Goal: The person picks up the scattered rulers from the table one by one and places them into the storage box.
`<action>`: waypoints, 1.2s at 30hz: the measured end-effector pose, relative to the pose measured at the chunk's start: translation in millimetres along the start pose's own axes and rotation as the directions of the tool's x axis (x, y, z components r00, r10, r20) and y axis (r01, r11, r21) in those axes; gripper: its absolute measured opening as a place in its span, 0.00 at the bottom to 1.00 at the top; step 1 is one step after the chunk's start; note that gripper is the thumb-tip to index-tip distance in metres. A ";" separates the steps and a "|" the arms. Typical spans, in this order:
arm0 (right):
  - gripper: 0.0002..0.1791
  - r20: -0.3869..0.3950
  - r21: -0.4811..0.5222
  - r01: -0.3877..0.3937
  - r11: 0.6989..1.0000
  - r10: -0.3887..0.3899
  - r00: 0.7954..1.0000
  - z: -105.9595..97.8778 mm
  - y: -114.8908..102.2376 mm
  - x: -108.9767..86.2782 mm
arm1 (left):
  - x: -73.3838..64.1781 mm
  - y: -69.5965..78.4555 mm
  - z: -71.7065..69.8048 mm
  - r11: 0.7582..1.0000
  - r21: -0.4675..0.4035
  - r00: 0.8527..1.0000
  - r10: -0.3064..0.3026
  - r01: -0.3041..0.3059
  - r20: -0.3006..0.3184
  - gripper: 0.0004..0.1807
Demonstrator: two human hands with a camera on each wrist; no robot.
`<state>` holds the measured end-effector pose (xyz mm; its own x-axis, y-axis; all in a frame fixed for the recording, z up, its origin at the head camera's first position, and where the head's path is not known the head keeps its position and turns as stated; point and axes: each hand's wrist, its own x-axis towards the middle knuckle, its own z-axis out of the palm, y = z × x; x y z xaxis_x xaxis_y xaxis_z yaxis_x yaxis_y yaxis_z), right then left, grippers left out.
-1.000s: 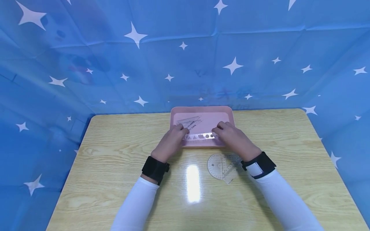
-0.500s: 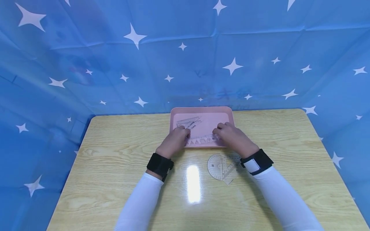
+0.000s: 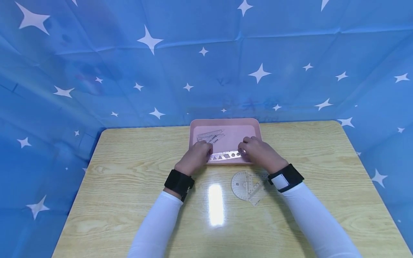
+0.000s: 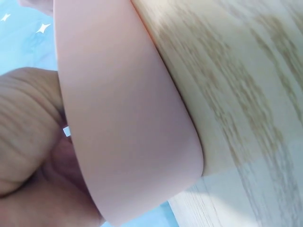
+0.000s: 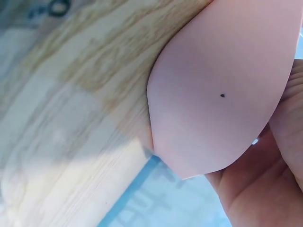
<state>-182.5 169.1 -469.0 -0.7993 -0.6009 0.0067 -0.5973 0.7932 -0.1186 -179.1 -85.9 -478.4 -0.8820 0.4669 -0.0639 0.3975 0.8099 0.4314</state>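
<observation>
A clear stencil ruler (image 3: 226, 155) with cut-out shapes spans the front of the pink tray (image 3: 240, 130) in the head view. My left hand (image 3: 195, 156) pinches its left end with curled fingers. At the other end, my right hand (image 3: 260, 152) grips the ruler in the same way. Clear triangular rulers (image 3: 211, 136) lie inside the tray at the left, partly covered by my left hand. In both wrist views the tray's outer wall (image 4: 123, 113) hides most of the ruler and the fingertips.
On the wooden table (image 3: 135, 154), a clear protractor (image 3: 239, 185) and a clear set square (image 3: 257, 192) lie in front of the tray, near my right wrist. A blue star-patterned curtain (image 3: 206, 71) hangs just behind the table's back edge.
My left hand has shifted slightly right along with its wrist. The ruler has tilted a little, its right end now slightly farther back; both hands keep hold of it.
</observation>
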 end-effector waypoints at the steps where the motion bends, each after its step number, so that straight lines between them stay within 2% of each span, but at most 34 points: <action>1: 0.12 0.001 0.002 0.001 1.000 -0.001 1.000 0.1 0.5 0.3 | 0.5 -0.1 0.0 1.000 -0.005 1.000 -0.002 0.002 0.001 0.07; 9: 0.09 0.007 0.007 0.020 1.000 -0.020 1.000 2.0 4.9 0.2 | 4.5 0.0 1.0 0.999 -0.031 1.000 -0.011 0.012 0.013 0.07; 15: 0.09 -0.012 -0.007 0.064 0.998 -0.064 0.998 5.6 8.5 -1.9 | 4.6 0.2 1.4 0.999 -0.025 1.000 -0.030 0.030 0.006 0.07; 20: 0.11 -0.070 0.013 0.102 0.995 -0.101 0.992 8.4 12.7 -8.8 | 4.1 0.5 2.0 0.999 -0.033 0.999 -0.035 0.035 0.011 0.07; 25: 0.13 -0.144 0.060 0.095 0.994 -0.086 0.986 5.8 15.1 -18.5 | 2.5 1.4 1.3 0.999 -0.036 1.000 -0.027 0.027 0.016 0.07; 29: 0.15 -0.224 0.055 0.135 0.989 -0.120 0.967 1.9 12.8 -25.9 | 1.2 -0.2 1.9 1.000 -0.012 1.000 -0.015 0.015 0.000 0.06; 33: 0.17 -0.303 0.030 0.216 0.976 -0.197 0.932 -3.1 6.4 -34.0 | -0.6 -1.9 2.4 1.000 -0.023 1.000 -0.020 0.019 -0.013 0.05; 36: 0.20 -0.328 0.011 0.262 0.965 -0.244 0.913 -4.9 1.3 -39.4 | -2.5 -2.0 2.4 0.999 -0.035 1.000 -0.026 0.025 -0.018 0.04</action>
<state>-152.1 194.3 -464.5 -0.6054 -0.7093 0.3611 -0.7850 0.6070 -0.1239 -177.1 -87.8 -481.3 -0.8964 0.4393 -0.0588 0.3659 0.8083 0.4613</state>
